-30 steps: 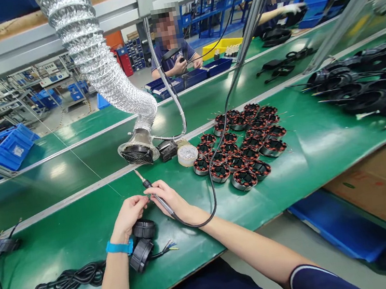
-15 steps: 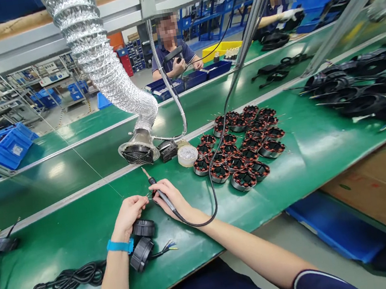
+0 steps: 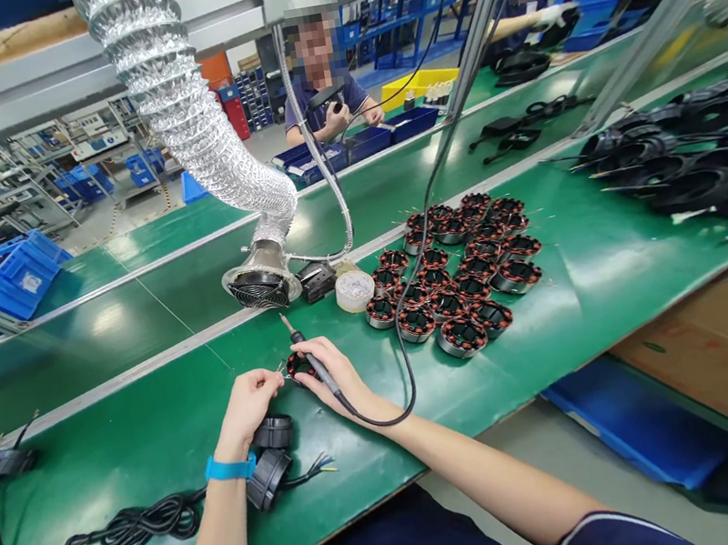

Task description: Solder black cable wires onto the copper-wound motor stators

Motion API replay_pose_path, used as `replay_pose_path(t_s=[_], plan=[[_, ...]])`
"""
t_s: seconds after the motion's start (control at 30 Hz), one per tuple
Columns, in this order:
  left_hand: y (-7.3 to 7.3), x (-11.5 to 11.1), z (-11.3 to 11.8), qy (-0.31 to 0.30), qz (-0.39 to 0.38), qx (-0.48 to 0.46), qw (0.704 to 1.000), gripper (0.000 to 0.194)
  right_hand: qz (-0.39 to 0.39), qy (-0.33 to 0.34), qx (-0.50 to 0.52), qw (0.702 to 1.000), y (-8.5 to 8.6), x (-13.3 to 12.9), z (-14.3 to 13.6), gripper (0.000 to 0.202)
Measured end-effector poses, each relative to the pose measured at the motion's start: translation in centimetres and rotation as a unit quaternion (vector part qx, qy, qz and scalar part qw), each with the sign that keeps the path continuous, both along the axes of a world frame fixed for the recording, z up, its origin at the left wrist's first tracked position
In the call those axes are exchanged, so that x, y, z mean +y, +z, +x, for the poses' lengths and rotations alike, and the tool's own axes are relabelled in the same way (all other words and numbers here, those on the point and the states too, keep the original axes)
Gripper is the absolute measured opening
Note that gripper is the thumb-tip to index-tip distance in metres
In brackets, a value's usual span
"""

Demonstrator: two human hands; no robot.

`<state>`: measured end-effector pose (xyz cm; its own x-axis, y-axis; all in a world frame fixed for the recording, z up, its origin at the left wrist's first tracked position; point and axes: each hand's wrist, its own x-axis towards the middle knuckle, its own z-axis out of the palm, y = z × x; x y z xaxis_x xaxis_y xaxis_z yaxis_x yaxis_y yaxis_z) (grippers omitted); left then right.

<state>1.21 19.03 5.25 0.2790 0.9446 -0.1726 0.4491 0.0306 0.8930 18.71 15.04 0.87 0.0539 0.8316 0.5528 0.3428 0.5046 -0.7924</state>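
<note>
My right hand (image 3: 333,374) is closed round a soldering iron (image 3: 317,361), its tip pointing up and away from me. Under that hand's fingers a copper-wound motor stator (image 3: 299,368) rests on the green bench. My left hand (image 3: 251,403) pinches at thin wire ends beside the stator; the wire is too fine to follow between the fingertips. Close below my left hand are two black round housings (image 3: 268,477), with a cable ending in bare coloured wires (image 3: 318,467). Several more stators (image 3: 463,337) stand grouped to the right.
A foil exhaust duct (image 3: 195,124) hangs over a fan hood (image 3: 259,287). Next to it sits a round pale container (image 3: 354,291). Black cables (image 3: 134,527) lie at left, coiled cables (image 3: 691,156) at right. A co-worker (image 3: 324,85) sits opposite, another person farther right.
My right hand and the soldering iron have shifted slightly right, showing more of the stator. My left hand stays at the wire ends. The co-worker opposite still holds a black part.
</note>
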Motion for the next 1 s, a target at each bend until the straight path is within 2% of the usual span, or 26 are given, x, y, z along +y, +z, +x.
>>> replay_pose_path(t_s=[0.27,0.47,0.57,0.7,1.0], plan=[[0.0,0.1,0.2,-0.004,-0.017,-0.001,1.0,0.038,-0.003,0.006,0.018,1.0,0.1,0.1,-0.1,0.037],[-0.1,0.1,-0.1,0.0,-0.02,0.007,1.0,0.042,0.047,-0.086,0.051,0.994,1.1,-0.8,0.0,0.015],[-0.2,0.1,-0.1,-0.002,-0.027,0.006,1.0,0.043,0.088,-0.124,0.054,0.987,1.3,-1.5,0.3,0.016],[-0.4,0.2,-0.1,-0.005,-0.029,0.009,1.0,0.043,0.112,-0.117,0.03,0.986,1.3,-2.1,0.4,0.024],[-0.4,0.2,-0.1,-0.002,-0.022,0.013,1.0,0.042,0.116,-0.092,0.023,0.989,1.3,-2.0,0.0,0.023]])
